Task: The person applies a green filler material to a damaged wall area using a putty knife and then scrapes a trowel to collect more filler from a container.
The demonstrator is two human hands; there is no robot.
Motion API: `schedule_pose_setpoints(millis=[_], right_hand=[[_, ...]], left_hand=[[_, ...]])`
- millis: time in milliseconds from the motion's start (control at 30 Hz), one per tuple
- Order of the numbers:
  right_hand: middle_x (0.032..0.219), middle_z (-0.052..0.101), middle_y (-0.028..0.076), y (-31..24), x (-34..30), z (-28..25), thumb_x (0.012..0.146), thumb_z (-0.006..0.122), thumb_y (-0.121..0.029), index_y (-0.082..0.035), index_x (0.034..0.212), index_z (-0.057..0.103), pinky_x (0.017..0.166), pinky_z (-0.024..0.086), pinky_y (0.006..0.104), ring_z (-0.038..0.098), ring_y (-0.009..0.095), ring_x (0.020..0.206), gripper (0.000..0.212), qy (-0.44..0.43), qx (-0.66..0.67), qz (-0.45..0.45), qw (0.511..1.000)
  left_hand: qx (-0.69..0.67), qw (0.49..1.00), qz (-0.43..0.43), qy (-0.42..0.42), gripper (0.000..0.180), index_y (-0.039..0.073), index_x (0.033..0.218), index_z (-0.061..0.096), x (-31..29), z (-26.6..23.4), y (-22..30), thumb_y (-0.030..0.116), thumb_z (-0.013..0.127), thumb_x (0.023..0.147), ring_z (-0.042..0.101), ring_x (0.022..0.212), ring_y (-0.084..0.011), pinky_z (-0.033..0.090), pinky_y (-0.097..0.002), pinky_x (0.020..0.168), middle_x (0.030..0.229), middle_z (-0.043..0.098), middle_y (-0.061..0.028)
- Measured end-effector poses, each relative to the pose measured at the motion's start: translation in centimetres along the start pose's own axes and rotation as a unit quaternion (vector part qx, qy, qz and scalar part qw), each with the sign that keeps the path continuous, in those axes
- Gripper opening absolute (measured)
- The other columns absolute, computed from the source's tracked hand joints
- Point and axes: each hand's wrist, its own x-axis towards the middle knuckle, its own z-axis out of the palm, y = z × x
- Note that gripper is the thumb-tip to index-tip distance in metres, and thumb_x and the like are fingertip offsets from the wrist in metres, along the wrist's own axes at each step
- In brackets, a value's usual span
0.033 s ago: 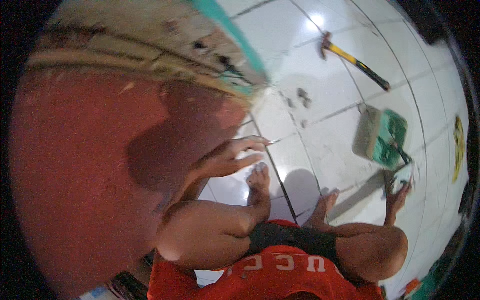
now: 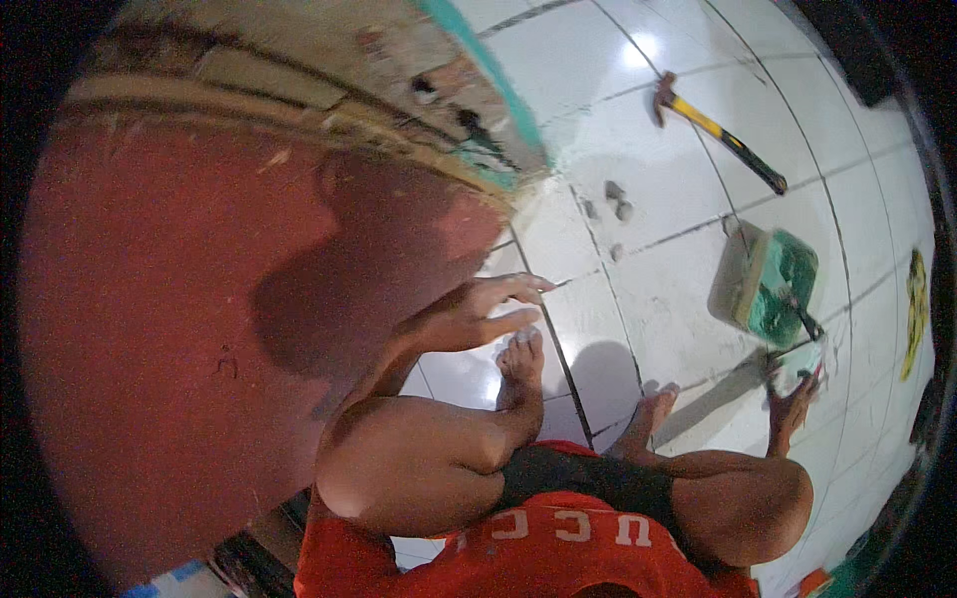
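My left hand (image 2: 495, 307) hovers beside the red surface, above my left foot, with thumb and fingers apart and nothing between them. At the right, my right hand (image 2: 792, 397) is closed around a small whitish object (image 2: 797, 365) whose kind I cannot make out. Just beyond that hand stands a green rectangular tub (image 2: 761, 329) with greenish-grey residue inside. A tool with a black handle (image 2: 808, 321) rests in the tub, its handle leaning over the near rim towards the right hand. The tool's working end is not clear.
A claw hammer (image 2: 726, 142) with a yellow and black handle lies on the white tiles (image 2: 678, 289) farther off. Small grey lumps (image 2: 618, 202) lie near the teal-edged, damaged wall (image 2: 454, 100). A broad red surface (image 2: 150, 329) fills the left. A yellow-and-black strip (image 2: 914, 314) lies far right.
The whole view has shifted slightly, so the hammer, tub and lumps appear a little lower and farther right. Both hands keep nearly the same pose.
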Motion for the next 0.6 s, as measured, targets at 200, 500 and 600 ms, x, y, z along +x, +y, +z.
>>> schedule_pose_setpoints(millis=[200, 500, 600], right_hand=[[0.098, 0.054, 0.014, -4.9, 5.0, -3.3, 0.074, 0.069, -0.019, -0.003, 0.112, 0.046, 0.081, 0.042, 0.0400, 0.052, 0.033, 0.093, 0.048, -0.139, 0.078, -0.249, 0.955], [0.102, 0.058, 0.017, -19.1, 14.5, -4.2, 0.073, 0.066, -0.029, -0.007, 0.116, 0.050, 0.079, 0.045, 0.0435, 0.056, 0.034, 0.092, 0.051, -0.239, -0.071, -0.365, 0.897], [0.101, 0.058, 0.015, -20.3, 13.9, -0.3, 0.074, 0.065, -0.029, -0.009, 0.117, 0.050, 0.079, 0.046, 0.0412, 0.057, 0.033, 0.091, 0.050, -0.161, -0.119, -0.396, 0.896]], left_hand=[[0.039, 0.998, 0.034, 0.046, 0.043, 0.003, 0.120, 0.045, -2.6, 3.0, -3.7, 0.030, 0.051, 0.087, 0.055, 0.102, -0.0302, 0.043, -0.0387, 0.088, 0.109, 0.057, -0.0197], [0.020, 0.995, 0.092, 0.033, 0.039, 0.002, 0.117, 0.048, 0.9, 7.0, -8.3, 0.027, 0.052, 0.086, 0.057, 0.099, -0.0299, 0.045, -0.0382, 0.085, 0.108, 0.057, -0.0202], [0.004, 0.994, 0.102, 0.033, 0.039, 0.004, 0.119, 0.047, 2.3, 7.4, -8.9, 0.025, 0.052, 0.086, 0.056, 0.102, -0.0291, 0.043, -0.0378, 0.088, 0.111, 0.056, -0.0188]])
